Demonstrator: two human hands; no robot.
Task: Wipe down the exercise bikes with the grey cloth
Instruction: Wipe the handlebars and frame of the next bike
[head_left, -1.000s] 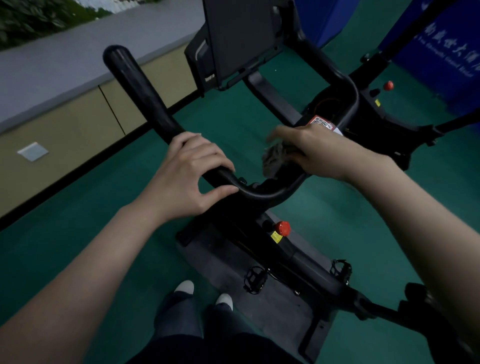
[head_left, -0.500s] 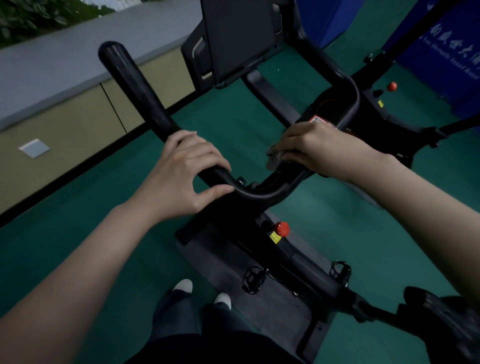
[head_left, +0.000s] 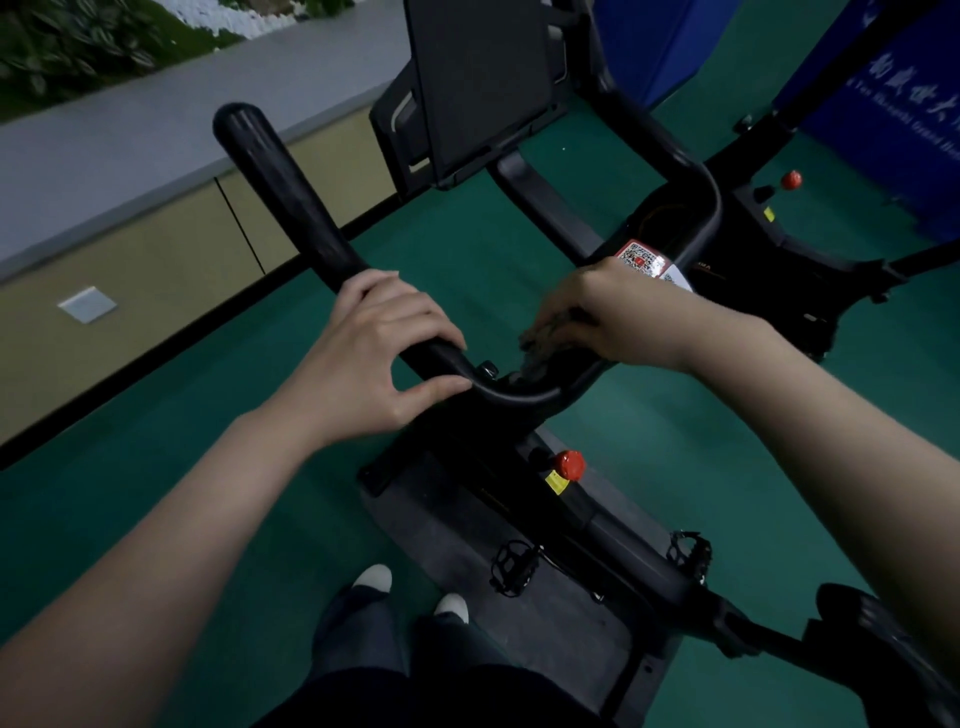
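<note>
A black exercise bike stands in front of me, its curved handlebar (head_left: 291, 208) running from upper left down to the middle. My left hand (head_left: 374, 353) grips the left bar, fingers over the top and thumb underneath. My right hand (head_left: 618, 317) holds the grey cloth (head_left: 540, 338) bunched against the right side of the bar's lower bend; only a crumpled edge of cloth shows under the fingers. The dark console screen (head_left: 478, 78) rises above the bars.
A red knob (head_left: 570, 464) sits on the frame below the bars, with pedals (head_left: 511, 569) lower down on a grey mat (head_left: 452, 525). A second bike (head_left: 779, 244) stands right behind. Blue panels (head_left: 883, 130) at upper right, a low wall (head_left: 130, 260) left. My shoes (head_left: 371, 578) stand by the mat.
My right hand with the cloth has slid slightly down and left along the right bend of the handlebar. My left hand keeps the same grip.
</note>
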